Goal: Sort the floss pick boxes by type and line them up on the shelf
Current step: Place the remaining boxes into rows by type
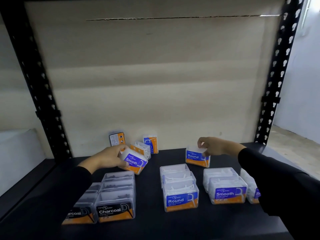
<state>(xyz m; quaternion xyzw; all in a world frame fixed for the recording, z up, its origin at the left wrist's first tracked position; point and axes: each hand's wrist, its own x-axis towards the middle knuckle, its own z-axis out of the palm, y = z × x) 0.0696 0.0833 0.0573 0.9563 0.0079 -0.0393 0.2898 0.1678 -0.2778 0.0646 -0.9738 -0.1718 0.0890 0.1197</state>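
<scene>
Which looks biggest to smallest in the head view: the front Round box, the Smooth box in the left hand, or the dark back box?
Front Round box
Smooth box in the left hand
Dark back box
Nearness may explain it.

Left hand (109, 157) around tilted Smooth box (135, 162), right hand (214, 146) apparently around upright Round box (195, 158).
</scene>
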